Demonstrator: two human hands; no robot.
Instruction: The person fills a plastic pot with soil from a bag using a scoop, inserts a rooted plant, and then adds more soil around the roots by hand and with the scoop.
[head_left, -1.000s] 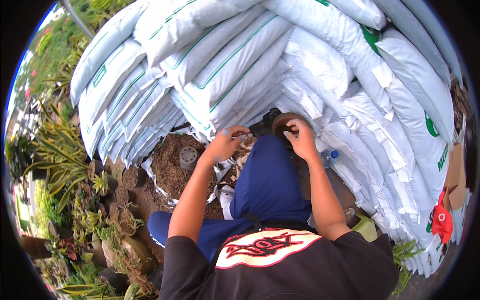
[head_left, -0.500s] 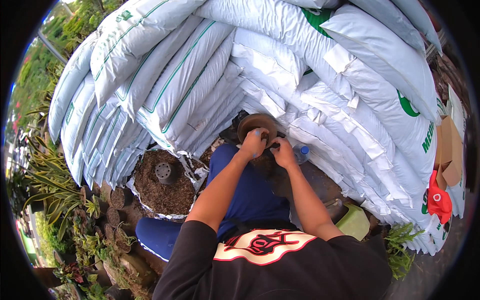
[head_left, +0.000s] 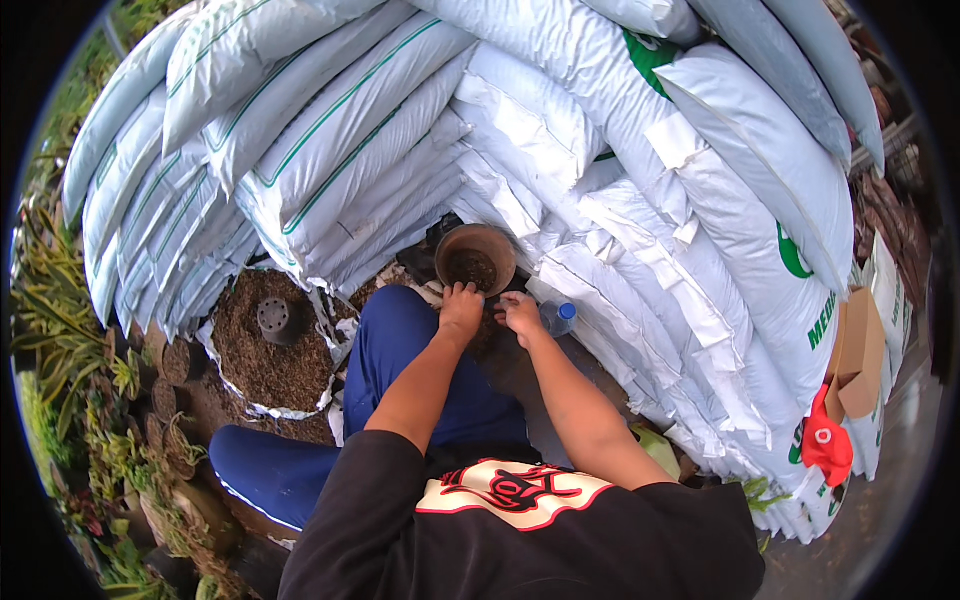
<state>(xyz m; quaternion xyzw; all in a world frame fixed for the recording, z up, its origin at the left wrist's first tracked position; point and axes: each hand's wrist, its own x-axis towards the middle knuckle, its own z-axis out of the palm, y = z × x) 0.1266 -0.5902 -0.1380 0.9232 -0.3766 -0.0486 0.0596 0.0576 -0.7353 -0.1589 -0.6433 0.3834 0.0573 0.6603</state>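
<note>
A round brown plant pot [head_left: 508, 258] with dark soil [head_left: 470, 268] in it stands in front of me, its mouth facing up toward me. My left hand [head_left: 461, 312] is at the pot's near rim with its fingers curled; what they hold, if anything, is hidden. Just right of it my right hand [head_left: 520, 316] is closed, thumb and fingers drawn together below the rim. Anything in that pinch is too small to make out. A clear plastic bottle with a blue cap [head_left: 566, 312] is close beside the right hand.
White sacks [head_left: 350, 130] are stacked high ahead and to the right. At left, an opened sack of brown growing mix [head_left: 270, 372] has a dark pot with holes [head_left: 277, 321] on it. Potted plants [head_left: 60, 300] line the far left; a cardboard box [head_left: 855, 350] and red bag [head_left: 826, 440] are at right.
My left hand has drawn back from over the pot toward its near rim, so the soil inside now shows. The right hand remains close by. The whole view has shifted.
</note>
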